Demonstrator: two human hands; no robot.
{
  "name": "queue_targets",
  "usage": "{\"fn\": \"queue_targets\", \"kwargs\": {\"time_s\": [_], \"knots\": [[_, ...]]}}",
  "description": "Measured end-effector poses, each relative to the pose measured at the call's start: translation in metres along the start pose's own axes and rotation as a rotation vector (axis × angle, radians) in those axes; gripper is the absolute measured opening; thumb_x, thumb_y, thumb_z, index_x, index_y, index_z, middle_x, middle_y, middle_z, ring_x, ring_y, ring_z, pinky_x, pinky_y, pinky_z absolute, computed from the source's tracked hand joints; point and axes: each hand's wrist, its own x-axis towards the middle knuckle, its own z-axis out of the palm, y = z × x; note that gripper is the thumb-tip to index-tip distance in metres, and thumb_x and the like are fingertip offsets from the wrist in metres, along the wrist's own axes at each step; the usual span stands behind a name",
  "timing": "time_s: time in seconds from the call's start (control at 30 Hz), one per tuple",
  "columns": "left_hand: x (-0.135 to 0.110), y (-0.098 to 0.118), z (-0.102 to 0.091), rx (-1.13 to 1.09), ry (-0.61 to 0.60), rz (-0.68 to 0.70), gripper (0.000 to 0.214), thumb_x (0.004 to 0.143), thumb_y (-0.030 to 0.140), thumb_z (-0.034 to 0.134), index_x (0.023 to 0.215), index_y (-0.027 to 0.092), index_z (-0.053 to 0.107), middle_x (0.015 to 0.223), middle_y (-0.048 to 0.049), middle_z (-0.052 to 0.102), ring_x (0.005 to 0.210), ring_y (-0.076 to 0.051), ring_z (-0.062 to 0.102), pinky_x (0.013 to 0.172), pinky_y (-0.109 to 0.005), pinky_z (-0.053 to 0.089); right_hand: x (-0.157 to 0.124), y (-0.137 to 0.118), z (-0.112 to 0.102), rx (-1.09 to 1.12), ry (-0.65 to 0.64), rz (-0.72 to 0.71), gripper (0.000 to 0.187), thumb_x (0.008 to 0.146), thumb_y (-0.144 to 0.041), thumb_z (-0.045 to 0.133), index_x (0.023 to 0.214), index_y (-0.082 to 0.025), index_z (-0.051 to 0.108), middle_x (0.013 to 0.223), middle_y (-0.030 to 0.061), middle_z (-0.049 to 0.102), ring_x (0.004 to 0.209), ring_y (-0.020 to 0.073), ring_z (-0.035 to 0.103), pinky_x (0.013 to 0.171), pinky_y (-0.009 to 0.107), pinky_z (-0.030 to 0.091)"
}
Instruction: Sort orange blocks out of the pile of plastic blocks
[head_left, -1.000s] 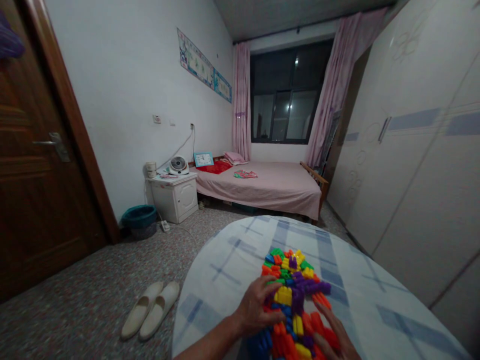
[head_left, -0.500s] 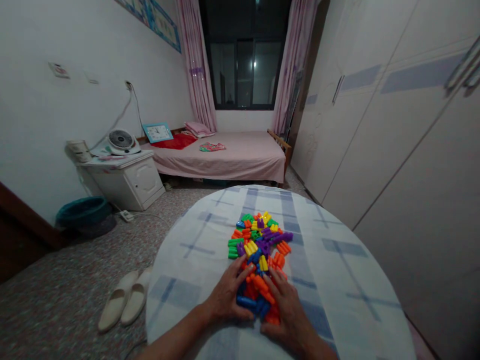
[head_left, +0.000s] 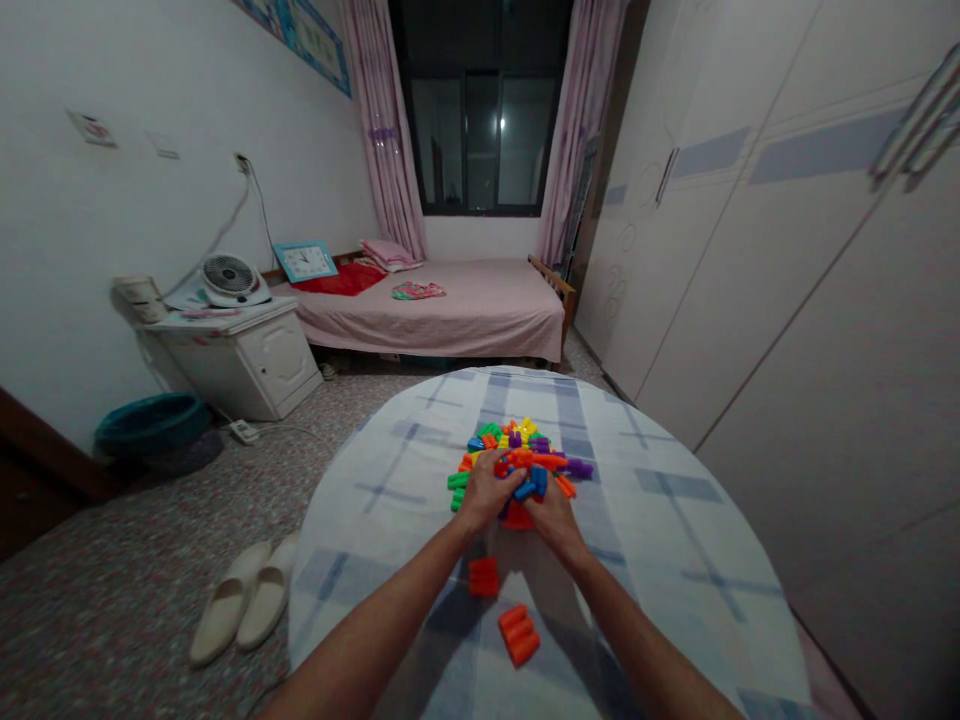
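A heap of plastic toy building blocks (head_left: 517,437) in green, yellow, orange, purple and blue lies on the round table. My left hand (head_left: 489,492) curls against the left side of a bunch of orange and blue blocks (head_left: 534,484). From the right, my right hand (head_left: 555,512) cups the same bunch, its fingers mostly hidden behind the blocks. Both hands hold it between them over the near part of the heap. Closer to me, one orange block (head_left: 484,577) and another orange block (head_left: 519,634) lie apart on the cloth.
A blue-and-white checked cloth (head_left: 360,560) covers the table (head_left: 675,560). Beyond it stands a bed (head_left: 465,310), with a wardrobe (head_left: 720,260) along the right. On the left are a white cabinet (head_left: 277,365), a bin (head_left: 150,425) and pale slippers (head_left: 232,610) on the floor.
Both hands have moved forward, away from me, carrying the near blocks up onto the heap. Two orange blocks now lie left behind on the near cloth. The view has shifted slightly.
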Motion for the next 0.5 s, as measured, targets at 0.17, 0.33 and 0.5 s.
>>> {"fn": "queue_targets", "kwargs": {"time_s": [0.17, 0.33, 0.5], "knots": [[0.036, 0.005, -0.004, 0.053, 0.013, 0.031, 0.031, 0.084, 0.029, 0.048, 0.108, 0.015, 0.062, 0.110, -0.0093, 0.060, 0.110, -0.021, 0.053, 0.099, -0.037, 0.039, 0.036, -0.005, -0.017, 0.001, -0.065, -0.002, 0.034, 0.067, -0.033, 0.055, 0.096, -0.017, 0.060, 0.092, 0.0058, 0.065, 0.085, 0.0226, 0.059, 0.080, 0.040, 0.047], [0.035, -0.021, -0.031, 0.127, -0.021, 0.066, 0.039, 0.085, 0.035, 0.048, 0.117, 0.015, 0.057, 0.130, -0.0114, 0.049, 0.124, -0.021, 0.042, 0.108, -0.036, 0.029, 0.040, 0.024, -0.049, -0.100, 0.008, -0.040, 0.052, 0.075, -0.044, 0.050, 0.117, -0.015, 0.053, 0.116, 0.0125, 0.057, 0.106, 0.0252, 0.053, 0.091, 0.043, 0.042], [0.006, -0.084, -0.072, 0.328, -0.238, 0.173, 0.080, 0.069, 0.056, 0.063, 0.137, 0.023, 0.036, 0.147, -0.0111, 0.027, 0.133, -0.029, 0.029, 0.108, -0.046, 0.027, 0.031, 0.078, -0.086, -0.309, 0.176, -0.088, 0.049, 0.076, -0.047, 0.050, 0.119, -0.022, 0.054, 0.123, 0.0097, 0.054, 0.117, 0.0278, 0.047, 0.100, 0.047, 0.035]]}}
